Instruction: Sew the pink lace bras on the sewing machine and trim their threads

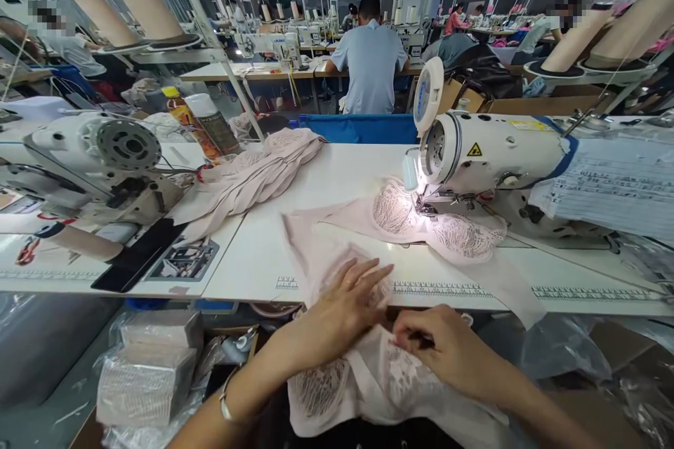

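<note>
A pale pink lace bra [319, 393] hangs over the table's front edge toward my lap, and part of its fabric lies up on the table. My left hand [347, 302] rests on that fabric with its fingers stretched out. With thumb and fingertips pinched, my right hand [437, 340] grips the bra's upper edge by the lace. Another pink lace bra [463, 235] lies under the presser foot of the sewing machine [489, 147], lit by its lamp. Its wings spread across the white tabletop [253, 266].
Left of centre lies a heap of pink fabric pieces [263, 172]. Beyond it stand a spray can [213, 123] and a yellow-capped bottle [184, 119]. A second sewing machine [105, 154] is at left. Wrapped bundles [147, 379] sit below the table. A person [368, 59] works ahead.
</note>
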Available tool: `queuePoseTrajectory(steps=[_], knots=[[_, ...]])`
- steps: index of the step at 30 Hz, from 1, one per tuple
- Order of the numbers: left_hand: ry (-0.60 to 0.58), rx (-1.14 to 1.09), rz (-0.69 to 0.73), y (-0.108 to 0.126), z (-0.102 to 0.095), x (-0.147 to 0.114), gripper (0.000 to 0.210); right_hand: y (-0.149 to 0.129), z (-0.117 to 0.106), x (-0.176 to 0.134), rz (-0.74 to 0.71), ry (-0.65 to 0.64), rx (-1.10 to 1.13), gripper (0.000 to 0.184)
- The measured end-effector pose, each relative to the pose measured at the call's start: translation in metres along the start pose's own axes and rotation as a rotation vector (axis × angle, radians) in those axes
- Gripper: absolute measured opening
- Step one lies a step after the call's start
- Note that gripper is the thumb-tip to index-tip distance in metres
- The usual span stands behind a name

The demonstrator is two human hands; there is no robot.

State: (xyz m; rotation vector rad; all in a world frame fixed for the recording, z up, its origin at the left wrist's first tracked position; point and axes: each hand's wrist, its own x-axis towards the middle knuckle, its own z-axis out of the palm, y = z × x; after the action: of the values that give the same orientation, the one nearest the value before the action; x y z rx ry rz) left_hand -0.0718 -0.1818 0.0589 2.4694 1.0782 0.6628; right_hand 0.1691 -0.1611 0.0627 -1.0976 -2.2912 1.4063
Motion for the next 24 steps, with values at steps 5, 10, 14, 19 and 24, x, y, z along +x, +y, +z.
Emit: queuePoseTrajectory(steps=[5,10,14,19,24], knots=[[-0.315,-0.386,0.185,0.003,-0.008,0.008,0.016,0.004,-0.01,-0.034,-0.029,-0.214,0.036,0.032],[-0.365,-0.805,-0.183,0.005,0.01,-0.007,0.031,0.021,-0.012,-0.044,-0.023,-0.284,0.179,0.039],[-0.099,-1.183,-0.496,0.007,0.04,-0.015,0.041,0.041,-0.007,-0.039,-0.067,-0.16,0.315,0.045],[0.165,-1.65,-0.728,0.018,0.071,-0.019,0.052,0.059,0.008,-0.036,0.06,-0.01,0.637,0.059],[0.268,-1.769,-0.757,0.027,0.08,-0.018,0.055,0.067,0.022,-0.035,0.086,0.044,0.945,0.06]])
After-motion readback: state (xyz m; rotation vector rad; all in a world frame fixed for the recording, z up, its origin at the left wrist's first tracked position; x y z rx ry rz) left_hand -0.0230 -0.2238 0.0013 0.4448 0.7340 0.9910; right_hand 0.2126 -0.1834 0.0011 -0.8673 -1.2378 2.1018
